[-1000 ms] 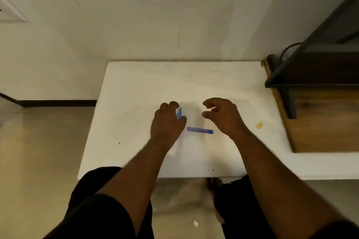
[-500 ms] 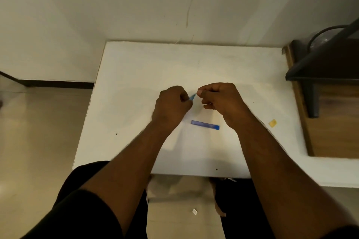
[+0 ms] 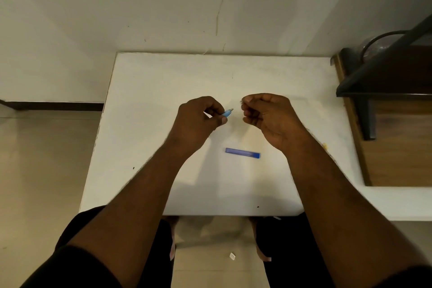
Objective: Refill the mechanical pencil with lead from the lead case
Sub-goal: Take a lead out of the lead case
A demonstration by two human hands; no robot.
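Note:
My left hand [image 3: 198, 119] is closed around a light blue mechanical pencil [image 3: 227, 112]; only its end pokes out toward the right. A short gap away, my right hand [image 3: 268, 114] pinches a tiny pale piece [image 3: 242, 101] between thumb and forefinger, probably the pencil's cap. The dark blue lead case [image 3: 242, 153] lies flat on the white table [image 3: 163, 91], just below and between both hands, touched by neither.
A dark wooden shelf unit [image 3: 402, 152] with a black frame stands at the table's right edge. A small yellow scrap [image 3: 325, 146] lies on the table near my right forearm. The wall runs along the table's far edge.
My hands met at the pencil's end half a second ago and have now pulled apart; the right hand came away with a small piece. The lead case stayed on the table.

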